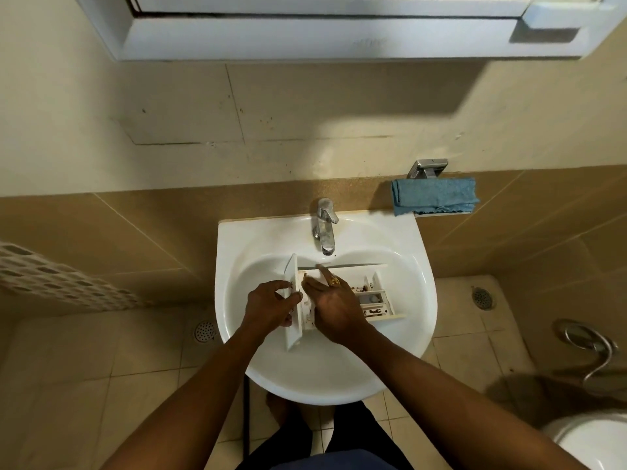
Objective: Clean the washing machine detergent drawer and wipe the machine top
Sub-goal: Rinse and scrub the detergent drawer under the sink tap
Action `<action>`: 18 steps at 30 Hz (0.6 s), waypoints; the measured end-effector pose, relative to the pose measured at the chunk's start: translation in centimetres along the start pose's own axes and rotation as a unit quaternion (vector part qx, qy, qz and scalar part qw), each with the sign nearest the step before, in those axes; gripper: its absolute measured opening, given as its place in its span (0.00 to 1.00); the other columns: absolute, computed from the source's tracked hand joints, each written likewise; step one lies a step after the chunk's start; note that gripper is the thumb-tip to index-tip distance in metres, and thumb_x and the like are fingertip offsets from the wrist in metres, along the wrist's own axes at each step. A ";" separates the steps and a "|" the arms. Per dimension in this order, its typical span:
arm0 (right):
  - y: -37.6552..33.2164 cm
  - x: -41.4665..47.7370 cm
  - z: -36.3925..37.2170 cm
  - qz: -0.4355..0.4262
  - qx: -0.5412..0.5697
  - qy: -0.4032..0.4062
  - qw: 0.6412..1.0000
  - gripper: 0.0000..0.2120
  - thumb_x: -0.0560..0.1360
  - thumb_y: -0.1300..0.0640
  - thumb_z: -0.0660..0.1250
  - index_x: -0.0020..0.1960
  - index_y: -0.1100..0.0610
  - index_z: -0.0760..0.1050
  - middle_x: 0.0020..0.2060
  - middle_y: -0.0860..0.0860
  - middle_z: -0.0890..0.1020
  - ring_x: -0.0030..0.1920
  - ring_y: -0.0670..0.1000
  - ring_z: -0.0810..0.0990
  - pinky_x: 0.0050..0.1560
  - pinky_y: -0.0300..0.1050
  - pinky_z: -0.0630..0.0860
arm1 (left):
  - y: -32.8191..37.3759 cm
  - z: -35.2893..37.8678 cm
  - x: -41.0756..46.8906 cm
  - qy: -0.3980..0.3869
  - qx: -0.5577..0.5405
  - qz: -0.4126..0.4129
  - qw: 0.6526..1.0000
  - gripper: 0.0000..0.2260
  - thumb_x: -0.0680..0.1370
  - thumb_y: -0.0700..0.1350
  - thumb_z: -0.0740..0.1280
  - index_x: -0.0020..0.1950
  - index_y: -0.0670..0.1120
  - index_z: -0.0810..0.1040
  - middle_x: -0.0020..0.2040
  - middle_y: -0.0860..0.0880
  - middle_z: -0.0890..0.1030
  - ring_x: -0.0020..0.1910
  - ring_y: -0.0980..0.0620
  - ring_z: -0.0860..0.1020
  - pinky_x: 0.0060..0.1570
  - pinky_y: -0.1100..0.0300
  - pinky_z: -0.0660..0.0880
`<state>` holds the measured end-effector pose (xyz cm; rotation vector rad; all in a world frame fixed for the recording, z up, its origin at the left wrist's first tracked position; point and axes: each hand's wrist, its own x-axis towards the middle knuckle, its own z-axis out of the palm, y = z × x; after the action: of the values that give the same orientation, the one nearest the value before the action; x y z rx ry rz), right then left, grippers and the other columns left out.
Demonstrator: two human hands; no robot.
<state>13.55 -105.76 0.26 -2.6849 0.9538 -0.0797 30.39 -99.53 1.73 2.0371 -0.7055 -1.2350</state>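
Detergent drawer (373,297), brown-flecked, lying in washbasin (420,286): left hand (271,303) grips its front panel, right hand (334,307) rubs flat-fingered inside a compartment; scrubbing step, probably; next wants water from the tap (325,228).

- A white basin (237,239) juts from the tan tiled wall, with a chrome tap (325,225) on its back rim.
- A white cabinet (305,42) hangs above.
- Round floor drains sit left (205,331) and right (482,297).
- A toilet (590,439) shows at the lower right, with a chrome hose (597,354) near it.
- A perforated white basket (51,276) is at the left edge.
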 end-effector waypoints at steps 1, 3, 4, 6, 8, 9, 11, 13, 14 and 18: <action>0.3 0.1 0.0 -0.008 -0.004 0.009 1.000 0.27 0.72 0.59 0.67 0.72 0.60 0.73 0.70 0.56 0.77 0.78 0.65 0.64 0.73 0.63 0.69 | -0.1 0.0 0.0 0.001 0.002 0.000 1.000 0.20 0.74 0.49 0.78 0.64 0.47 0.82 0.36 0.45 0.85 0.31 0.47 0.85 0.36 0.53 0.85; 0.4 1.0 -0.2 -0.003 -0.010 -0.003 1.000 0.30 0.72 0.60 0.66 0.74 0.59 0.71 0.73 0.55 0.75 0.79 0.65 0.60 0.75 0.64 0.64 | 0.0 0.0 0.0 0.001 -0.002 -0.002 1.000 0.20 0.74 0.48 0.78 0.64 0.47 0.82 0.37 0.45 0.85 0.31 0.47 0.85 0.35 0.54 0.84; 0.5 1.5 0.0 0.007 -0.008 -0.018 1.000 0.33 0.72 0.59 0.67 0.77 0.59 0.68 0.75 0.55 0.72 0.80 0.64 0.58 0.77 0.64 0.61 | 0.0 0.1 0.0 0.003 -0.002 -0.002 1.000 0.20 0.74 0.48 0.78 0.64 0.47 0.82 0.37 0.45 0.85 0.31 0.47 0.85 0.34 0.55 0.84; 0.6 2.3 0.2 0.024 -0.002 -0.037 0.999 0.35 0.73 0.58 0.68 0.80 0.58 0.63 0.78 0.53 0.68 0.81 0.63 0.55 0.78 0.64 0.58 | 0.1 0.2 -0.1 0.006 0.006 -0.002 1.000 0.20 0.74 0.49 0.78 0.64 0.47 0.82 0.37 0.45 0.85 0.31 0.48 0.85 0.34 0.56 0.84; 1.1 1.8 0.3 0.007 -0.024 -0.030 0.999 0.33 0.73 0.57 0.68 0.78 0.58 0.66 0.76 0.54 0.70 0.80 0.63 0.59 0.78 0.64 0.59 | 0.1 0.2 -0.1 0.009 0.012 0.001 1.000 0.19 0.74 0.49 0.78 0.64 0.47 0.82 0.37 0.46 0.85 0.31 0.48 0.85 0.36 0.55 0.84; 1.6 1.3 0.4 -0.013 -0.038 -0.011 0.999 0.30 0.73 0.56 0.68 0.74 0.58 0.71 0.74 0.55 0.74 0.78 0.64 0.64 0.77 0.65 0.62 | 0.1 0.2 -0.1 0.010 0.014 0.003 1.000 0.19 0.74 0.49 0.77 0.64 0.47 0.82 0.37 0.47 0.85 0.31 0.48 0.85 0.36 0.54 0.84; 2.8 0.3 0.0 0.003 -0.014 0.046 0.999 0.23 0.72 0.56 0.66 0.65 0.59 0.80 0.64 0.57 0.82 0.71 0.62 0.74 0.72 0.61 0.71 | 0.1 0.2 -0.2 0.010 0.010 0.003 1.000 0.20 0.74 0.49 0.78 0.64 0.46 0.81 0.37 0.46 0.86 0.31 0.48 0.85 0.35 0.55 0.84; 3.5 0.3 -0.8 0.122 0.100 0.101 0.982 0.16 0.73 0.60 0.65 0.59 0.58 0.84 0.56 0.56 0.86 0.61 0.58 0.82 0.65 0.50 0.77 | 0.1 0.1 -0.3 0.010 0.000 -0.001 1.000 0.21 0.74 0.49 0.78 0.64 0.45 0.81 0.37 0.44 0.85 0.32 0.47 0.85 0.35 0.54 0.84; 3.4 1.0 -1.2 0.194 0.181 0.122 0.957 0.14 0.74 0.62 0.67 0.55 0.56 0.86 0.53 0.54 0.87 0.56 0.56 0.84 0.62 0.47 0.78 | 0.0 0.1 -0.4 0.010 -0.005 -0.006 1.000 0.22 0.74 0.49 0.78 0.65 0.45 0.80 0.38 0.44 0.85 0.33 0.47 0.85 0.34 0.54 0.84; 3.3 5.5 -3.5 0.405 0.577 0.141 0.695 0.05 0.74 0.68 0.73 0.45 0.60 0.86 0.40 0.61 0.87 0.39 0.57 0.86 0.54 0.57 0.84 | -0.1 -0.4 -0.9 0.007 -0.001 -0.007 1.000 0.24 0.73 0.51 0.79 0.66 0.46 0.78 0.42 0.44 0.84 0.36 0.48 0.86 0.32 0.56 0.83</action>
<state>15.37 -112.51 2.43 -0.9861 1.4182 -0.6556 30.40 -98.72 2.31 2.0507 -0.6840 -1.2281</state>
